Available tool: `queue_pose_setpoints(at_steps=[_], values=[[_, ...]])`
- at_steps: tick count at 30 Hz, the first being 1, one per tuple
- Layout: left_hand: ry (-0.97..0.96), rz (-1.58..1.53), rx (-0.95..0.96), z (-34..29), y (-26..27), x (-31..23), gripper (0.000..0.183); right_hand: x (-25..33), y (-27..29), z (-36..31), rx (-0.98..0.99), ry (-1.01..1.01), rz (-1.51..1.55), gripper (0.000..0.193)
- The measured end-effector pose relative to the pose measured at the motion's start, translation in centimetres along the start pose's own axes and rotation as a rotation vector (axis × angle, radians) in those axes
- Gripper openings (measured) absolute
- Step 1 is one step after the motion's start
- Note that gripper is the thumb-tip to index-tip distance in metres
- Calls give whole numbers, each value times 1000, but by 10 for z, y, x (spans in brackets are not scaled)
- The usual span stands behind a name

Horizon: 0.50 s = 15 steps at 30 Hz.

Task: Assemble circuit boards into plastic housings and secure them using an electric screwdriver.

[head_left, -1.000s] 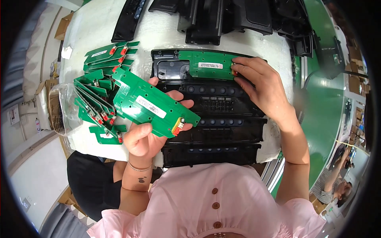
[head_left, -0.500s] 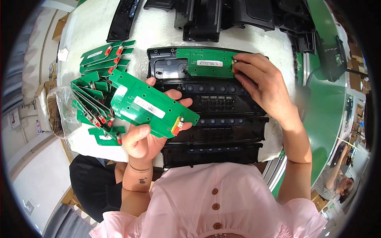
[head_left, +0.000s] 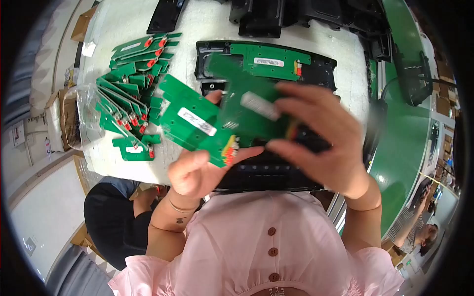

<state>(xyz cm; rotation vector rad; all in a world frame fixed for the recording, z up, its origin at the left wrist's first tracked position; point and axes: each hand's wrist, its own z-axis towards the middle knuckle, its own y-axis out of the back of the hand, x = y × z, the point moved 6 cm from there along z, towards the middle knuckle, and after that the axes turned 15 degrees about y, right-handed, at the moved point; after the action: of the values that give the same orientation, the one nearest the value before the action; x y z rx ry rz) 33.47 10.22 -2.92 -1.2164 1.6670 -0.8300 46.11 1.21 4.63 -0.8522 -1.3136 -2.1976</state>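
My left hand (head_left: 192, 170) is closed on a green circuit board (head_left: 190, 121) with a white label and a red and yellow connector at one corner. Close beside it, my right hand (head_left: 326, 133) grips a second green circuit board (head_left: 249, 111), blurred by motion, which partly overlaps the first. Beyond both hands, a third green circuit board (head_left: 269, 53) lies in a long black casing (head_left: 323, 74), its connector at the right end. More black casings (head_left: 266, 180) lie nearer me, mostly hidden by my hands and the boards.
Several loose green circuit boards (head_left: 131, 98) are piled at the left on the white work surface (head_left: 195, 24), beside a clear plastic bag (head_left: 81, 113). Black plastic housings (head_left: 256, 22) stand along the far edge. Another person (head_left: 414, 234) is at the far right.
My right hand has left the board in the far casing and moved nearer me and left. It now holds a separate board pulled beside the one in my left hand.
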Motion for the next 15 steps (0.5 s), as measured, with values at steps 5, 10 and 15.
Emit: queue_pose_setpoints(at_steps=[5,10,15], values=[[-89,142,-40,-16,18,-18,76,-19,11,-17,196,106,-434,35],[-97,144,-86,-16,26,-16,70,-25,-9,-23,295,71,-418,33],[-96,135,-75,-15,27,-13,69,-32,-13,-24,287,57,-415,37]])
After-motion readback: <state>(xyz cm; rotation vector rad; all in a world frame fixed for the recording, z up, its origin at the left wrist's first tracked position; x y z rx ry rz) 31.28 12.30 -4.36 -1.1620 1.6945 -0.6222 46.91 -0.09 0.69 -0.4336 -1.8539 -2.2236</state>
